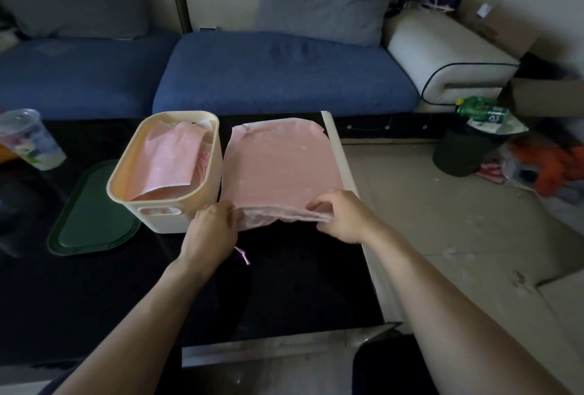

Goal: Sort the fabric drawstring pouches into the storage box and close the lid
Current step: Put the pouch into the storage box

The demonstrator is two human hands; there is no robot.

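Observation:
A pink drawstring pouch (278, 163) lies flat on the black table, right of the cream storage box (164, 220). My left hand (211, 230) grips the pouch's near left corner, and my right hand (343, 216) grips its near right corner at the gathered hem. A pink drawstring end (243, 256) trails on the table below my left hand. Inside the box lies another folded pink pouch (172, 159), with more fabric beside it. The green lid (91, 214) rests flat on the table, left of the box.
A clear plastic cup (30, 138) stands at the table's far left. The table's white right edge (343, 157) runs beside the pouch. Behind is a blue sofa (268, 72). On the floor to the right stand a dark bin (461, 151) and clutter.

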